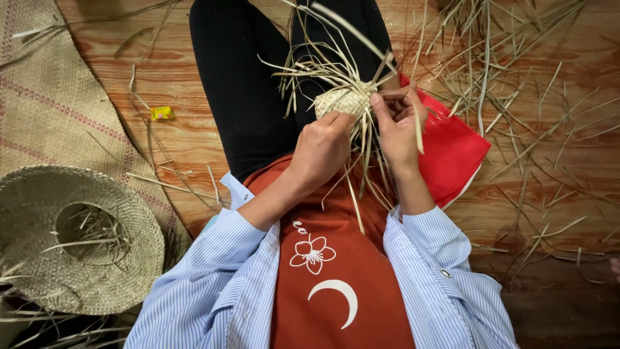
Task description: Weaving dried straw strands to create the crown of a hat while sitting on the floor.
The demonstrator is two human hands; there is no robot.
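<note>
Over the lap, above the wooden floor (168, 77): a small woven straw piece (342, 100) with loose strands sticking out. Left hand (321, 150) closed around its lower edge. Right hand (395, 126) pinching strands beside it. Near the left arm, a woven straw hat (71, 239); under the right, a red cloth (452, 155).

Woven hat (71, 239), mat (45, 97), yellow wrapper (161, 113)

- A small, pale straw woven piece (342, 101), tightly plaited and rounded, is held above the lap between both hands.
- Its loose, long, flat straw strands (323, 45) fan upward and sideways from it; others hang down between the wrists, unwoven.
</note>
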